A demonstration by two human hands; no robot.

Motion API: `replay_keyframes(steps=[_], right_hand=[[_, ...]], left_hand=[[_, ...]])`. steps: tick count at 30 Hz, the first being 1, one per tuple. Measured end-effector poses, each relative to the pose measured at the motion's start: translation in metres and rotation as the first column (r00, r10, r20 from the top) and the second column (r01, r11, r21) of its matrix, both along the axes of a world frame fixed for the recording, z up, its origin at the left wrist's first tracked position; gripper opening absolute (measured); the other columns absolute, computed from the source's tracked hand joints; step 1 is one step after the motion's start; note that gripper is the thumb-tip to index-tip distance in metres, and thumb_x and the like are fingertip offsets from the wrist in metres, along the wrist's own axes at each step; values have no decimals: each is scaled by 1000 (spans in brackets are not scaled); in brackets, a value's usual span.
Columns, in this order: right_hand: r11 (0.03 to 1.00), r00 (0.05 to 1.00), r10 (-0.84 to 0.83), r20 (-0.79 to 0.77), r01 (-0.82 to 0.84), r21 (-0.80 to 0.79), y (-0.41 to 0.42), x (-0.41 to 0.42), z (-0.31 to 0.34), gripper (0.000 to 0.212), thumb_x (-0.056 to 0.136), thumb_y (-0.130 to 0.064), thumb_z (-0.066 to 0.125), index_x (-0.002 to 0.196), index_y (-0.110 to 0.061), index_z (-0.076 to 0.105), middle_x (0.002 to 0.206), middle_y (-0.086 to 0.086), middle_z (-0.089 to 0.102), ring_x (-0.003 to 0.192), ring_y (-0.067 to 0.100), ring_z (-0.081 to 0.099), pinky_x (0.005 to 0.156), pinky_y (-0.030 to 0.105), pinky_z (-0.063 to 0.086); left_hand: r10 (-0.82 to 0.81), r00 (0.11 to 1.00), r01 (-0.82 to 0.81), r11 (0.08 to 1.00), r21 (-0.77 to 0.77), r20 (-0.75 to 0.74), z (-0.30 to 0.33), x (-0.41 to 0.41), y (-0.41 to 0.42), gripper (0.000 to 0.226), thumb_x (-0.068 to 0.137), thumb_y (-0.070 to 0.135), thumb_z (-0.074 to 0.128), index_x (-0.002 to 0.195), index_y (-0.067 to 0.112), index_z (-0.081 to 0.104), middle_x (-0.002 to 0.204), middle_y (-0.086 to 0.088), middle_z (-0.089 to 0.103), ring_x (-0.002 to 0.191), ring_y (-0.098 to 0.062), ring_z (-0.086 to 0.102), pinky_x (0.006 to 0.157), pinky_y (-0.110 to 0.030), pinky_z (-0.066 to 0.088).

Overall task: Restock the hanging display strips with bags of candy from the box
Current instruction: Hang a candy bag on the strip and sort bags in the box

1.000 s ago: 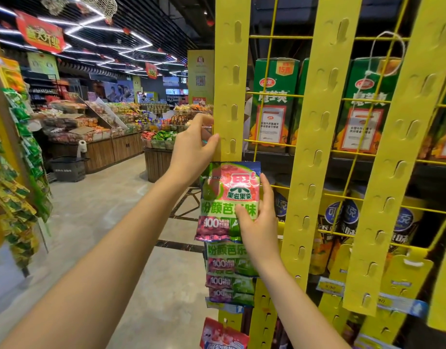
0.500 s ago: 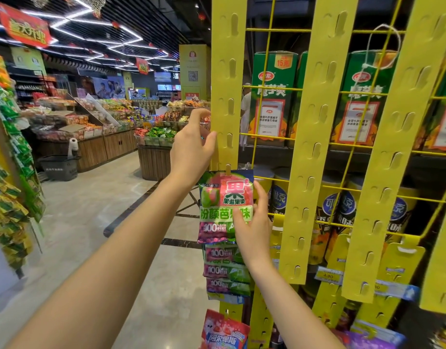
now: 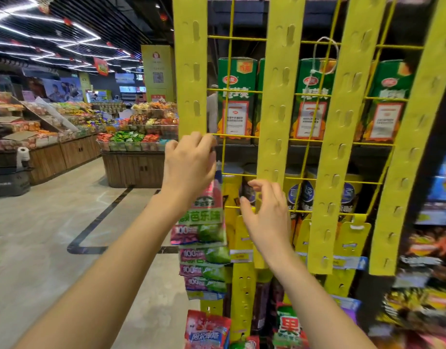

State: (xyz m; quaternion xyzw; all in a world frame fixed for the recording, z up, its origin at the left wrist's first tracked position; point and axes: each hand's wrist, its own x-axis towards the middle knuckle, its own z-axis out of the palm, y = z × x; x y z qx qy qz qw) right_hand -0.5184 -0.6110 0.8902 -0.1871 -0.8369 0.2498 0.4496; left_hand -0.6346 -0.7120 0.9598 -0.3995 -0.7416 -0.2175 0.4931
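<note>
Left hand (image 3: 189, 159) pinches the top of the pink-and-green foil candy bag (image 3: 204, 212) at the leftmost yellow perforated hanging strip (image 3: 190, 71), probably hooked | right hand (image 3: 266, 217) loose, empty | upper slots bare; box unseen

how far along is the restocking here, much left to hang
Done: the leftmost strip carries a column of pink-green candy bags on its lower part. In hand: the left hand is at the top bag; the right hand is open, off it. Left: the other strips show bare hooks.
</note>
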Motion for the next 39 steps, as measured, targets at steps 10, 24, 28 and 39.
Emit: replay_keyframes(steps=[10, 24, 28, 39], right_hand=[[851, 889, -439, 129, 365, 378, 122, 124, -4, 24, 75, -16, 71, 98, -11, 65, 92, 14, 60, 86, 37, 58, 71, 41, 49], [778, 500, -628, 597, 390, 492, 263, 357, -97, 29, 76, -24, 73, 101, -12, 63, 87, 8, 61, 76, 29, 61, 56, 35, 48], [782, 383, -620, 685, 373, 499, 302, 424, -127, 35, 63, -23, 81, 94, -13, 66, 83, 7, 63, 75, 28, 64, 56, 35, 51], [877, 276, -360, 891, 425, 223, 380, 550, -222, 37, 93, -18, 48, 129, -12, 48, 122, 13, 53, 114, 32, 51, 90, 40, 42]], left_hand=[[-213, 974, 190, 953, -238, -74, -54, 92, 114, 21, 76, 23, 45, 81, 17, 64, 73, -4, 60, 66, -26, 61, 66, -34, 44], [-427, 875, 481, 710, -514, 229, -152, 302, 285, 24, 61, 23, 77, 79, 15, 63, 70, -2, 60, 63, -25, 61, 58, -35, 45], [-388, 822, 569, 587, -575, 417, -187, 365, 329, 26, 95, 23, 44, 117, 12, 53, 109, -7, 58, 102, -30, 57, 88, -42, 38], [-188, 810, 584, 341, -736, 556, -283, 476, 414, 35, 98, 26, 37, 131, 14, 41, 129, -9, 50, 115, -28, 50, 99, -43, 30]])
